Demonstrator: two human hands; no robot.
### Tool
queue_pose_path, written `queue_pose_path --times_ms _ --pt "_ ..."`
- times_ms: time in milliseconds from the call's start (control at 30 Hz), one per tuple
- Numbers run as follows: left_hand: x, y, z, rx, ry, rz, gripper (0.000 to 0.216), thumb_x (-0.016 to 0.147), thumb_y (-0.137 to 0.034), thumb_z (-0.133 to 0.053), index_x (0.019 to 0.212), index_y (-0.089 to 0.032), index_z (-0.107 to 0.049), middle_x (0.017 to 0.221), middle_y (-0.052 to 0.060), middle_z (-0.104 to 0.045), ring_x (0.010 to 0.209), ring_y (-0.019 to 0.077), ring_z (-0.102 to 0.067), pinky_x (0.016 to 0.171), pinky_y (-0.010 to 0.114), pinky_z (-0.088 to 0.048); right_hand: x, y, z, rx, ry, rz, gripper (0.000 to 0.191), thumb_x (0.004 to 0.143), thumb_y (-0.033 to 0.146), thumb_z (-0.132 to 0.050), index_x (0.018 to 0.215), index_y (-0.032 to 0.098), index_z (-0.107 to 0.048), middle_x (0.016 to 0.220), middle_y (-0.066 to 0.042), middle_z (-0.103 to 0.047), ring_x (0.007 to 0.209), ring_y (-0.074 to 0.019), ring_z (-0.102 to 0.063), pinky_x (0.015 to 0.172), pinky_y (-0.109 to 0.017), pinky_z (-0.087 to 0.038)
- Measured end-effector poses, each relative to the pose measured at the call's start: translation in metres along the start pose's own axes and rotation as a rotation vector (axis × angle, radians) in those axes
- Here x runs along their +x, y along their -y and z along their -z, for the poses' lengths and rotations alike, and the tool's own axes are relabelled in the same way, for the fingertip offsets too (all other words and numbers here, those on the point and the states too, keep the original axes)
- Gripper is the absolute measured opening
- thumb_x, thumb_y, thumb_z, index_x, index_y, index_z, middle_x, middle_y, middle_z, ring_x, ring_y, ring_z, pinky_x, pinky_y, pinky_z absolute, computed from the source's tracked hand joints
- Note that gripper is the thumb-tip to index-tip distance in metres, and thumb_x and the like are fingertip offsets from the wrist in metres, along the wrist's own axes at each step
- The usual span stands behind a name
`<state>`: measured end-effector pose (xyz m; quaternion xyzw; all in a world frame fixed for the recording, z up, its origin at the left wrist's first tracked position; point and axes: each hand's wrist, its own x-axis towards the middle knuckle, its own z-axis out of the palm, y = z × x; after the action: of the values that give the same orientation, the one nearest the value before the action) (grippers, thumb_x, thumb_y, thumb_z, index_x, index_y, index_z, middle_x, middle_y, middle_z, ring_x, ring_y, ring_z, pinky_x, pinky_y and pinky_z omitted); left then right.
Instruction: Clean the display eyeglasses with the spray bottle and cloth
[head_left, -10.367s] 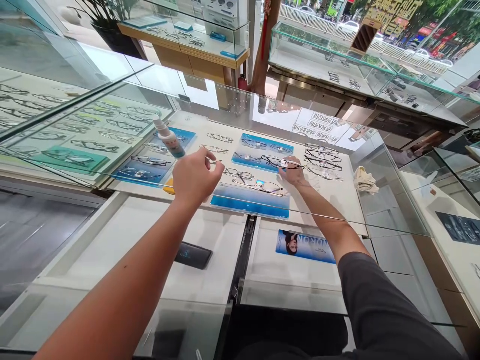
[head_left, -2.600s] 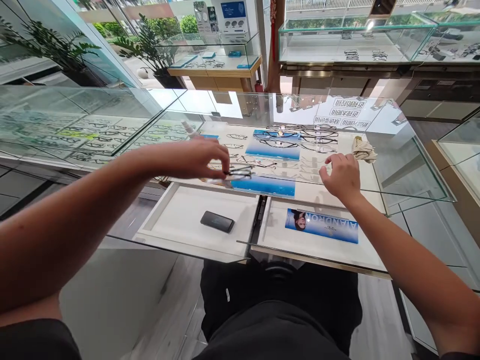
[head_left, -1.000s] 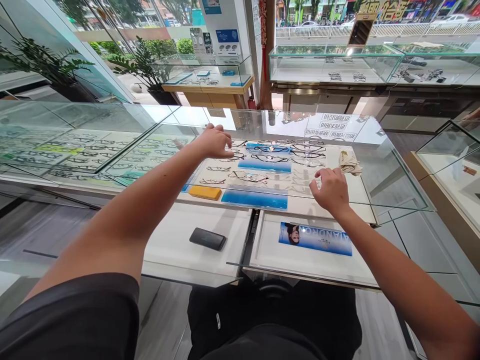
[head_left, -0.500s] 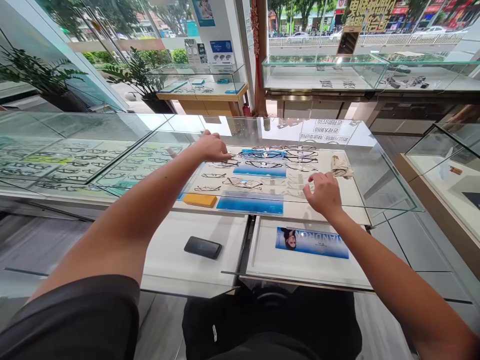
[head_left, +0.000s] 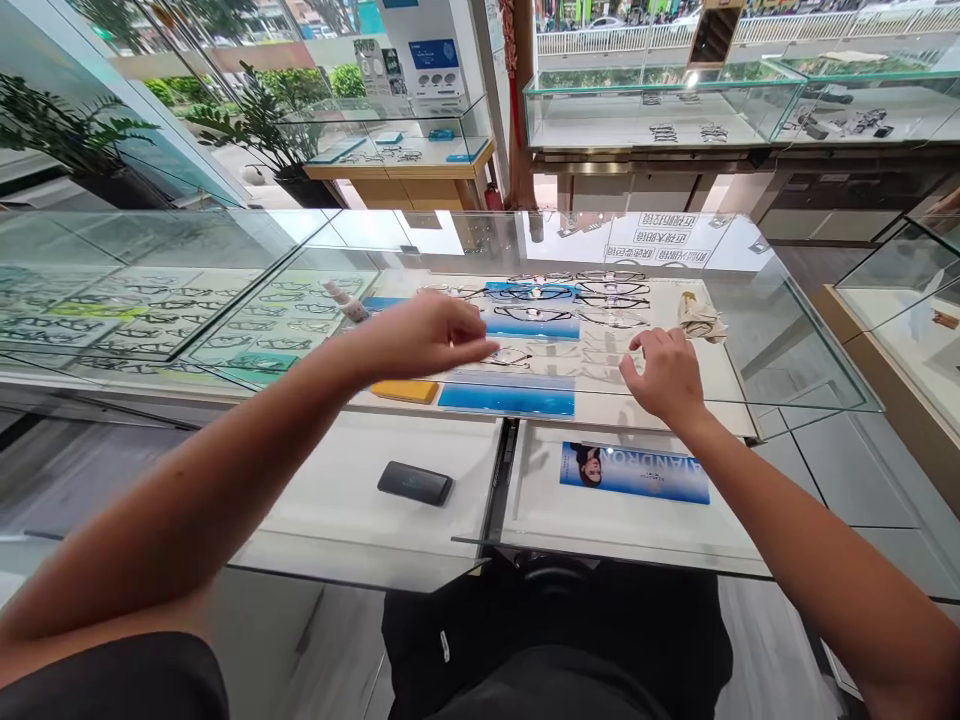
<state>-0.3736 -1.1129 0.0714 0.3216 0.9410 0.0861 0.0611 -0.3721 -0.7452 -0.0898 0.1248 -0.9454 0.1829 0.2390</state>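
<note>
Head view, and your left hand (head_left: 427,335) is out over the display tray (head_left: 720,375), fingers drawn together right at a thin-framed pair of glasses (head_left: 514,356) lying beside the blue strip (head_left: 506,400). I can't tell if they've gripped it. Your right hand (head_left: 666,372) hovers half-curled, holding nothing.

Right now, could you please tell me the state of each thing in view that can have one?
left hand, fingers drawn together beside a pair of glasses; grip unclear.
right hand, loosely curled, holding nothing.
left drawer, pulled out.
right drawer, pulled out.
black case, closed, flat in the left drawer.
cloth, crumpled.
</note>
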Motion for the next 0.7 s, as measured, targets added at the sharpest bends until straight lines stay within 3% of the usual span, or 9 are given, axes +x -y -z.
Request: queue_pose_path --times_ms 100,167,233,333,433,567,700 --pt "-0.028 -0.04 -0.037 -0.156 0.388 0.015 0.058 0.098 -0.068 -0.062 0.06 -0.023 -0.065 0.063 0.003 -0.064 0.055 0.0159 -0.055 0.058 0.034 -0.04 0.0 -0.001 0.0 -0.007 -0.005 0.001 0.015 0.098 0.031 -0.058 0.1 0.02 -0.067 0.102 -0.015 -0.075 0.102 -0.0355 -0.058 0.088 -0.049 -0.042" --pt "-0.038 -0.045 -0.071 -0.188 0.498 0.066 0.056 0.091 -0.063 -0.071 0.054 -0.022 -0.06 0.058 0.004 -0.064 0.051 0.0166 -0.052 0.053 0.036 -0.035 0.0 -0.001 0.0 -0.007 -0.011 0.002 0.014 0.098 0.031 -0.058 0.1 0.02 -0.067 0.102 -0.015 -0.075 0.101 -0.0359 -0.057 0.088 -0.049 -0.042" --pt "-0.041 -0.031 -0.103 -0.169 0.533 0.105 0.054 0.09 -0.057 -0.071 0.052 -0.023 -0.057 0.058 0.005 -0.063 0.053 0.0186 -0.052 0.054 0.038 -0.034 -0.001 -0.001 0.0 -0.007 -0.016 0.0 0.014 0.097 0.03 -0.058 0.099 0.021 -0.067 0.1 -0.015 -0.075 0.101 -0.0359 -0.057 0.087 -0.049 -0.042" --pt "-0.034 0.014 -0.141 -0.13 0.452 0.182 0.052 0.095 -0.059 -0.061 0.057 -0.023 -0.055 0.063 0.007 -0.064 0.067 0.0227 -0.06 0.061 0.036 -0.037 -0.001 0.0 0.001 -0.01 -0.018 -0.006 0.014 0.097 0.03 -0.057 0.099 0.021 -0.067 0.096 -0.014 -0.073 0.099 -0.0352 -0.056 0.086 -0.048 -0.041" --pt "-0.021 0.063 -0.165 -0.069 0.365 0.336 0.043 0.093 -0.058 -0.062 0.067 -0.023 -0.061 0.076 0.008 -0.071 0.078 0.0249 -0.065 0.064 0.034 -0.039 -0.001 0.001 0.002 -0.026 -0.019 -0.004 0.014 0.098 0.031 -0.057 0.098 0.021 -0.067 0.091 -0.012 -0.071 0.097 -0.0342 -0.056 0.085 -0.047 -0.041" --pt "-0.001 0.115 -0.183 0.033 0.251 0.443 0.039 0.09 -0.053 -0.063 0.066 -0.022 -0.062 0.074 0.008 -0.069 0.072 0.0245 -0.064 0.068 0.036 -0.039 -0.002 0.002 0.004 -0.051 -0.023 0.004 0.012 0.097 0.031 -0.058 0.098 0.022 -0.066 0.088 -0.01 -0.07 0.094 -0.0328 -0.056 0.083 -0.045 -0.041" --pt "0.02 0.155 -0.193 0.115 0.158 0.482 0.041 0.091 -0.053 -0.057 0.067 -0.021 -0.066 0.078 0.014 -0.07 0.086 0.0322 -0.068 0.077 0.04 -0.044 -0.002 0.004 0.006 -0.055 -0.016 0.0 0.011 0.097 0.03 -0.058 0.098 0.022 -0.065 0.087 -0.009 -0.069 0.094 -0.032 -0.057 0.083 -0.045 -0.041"
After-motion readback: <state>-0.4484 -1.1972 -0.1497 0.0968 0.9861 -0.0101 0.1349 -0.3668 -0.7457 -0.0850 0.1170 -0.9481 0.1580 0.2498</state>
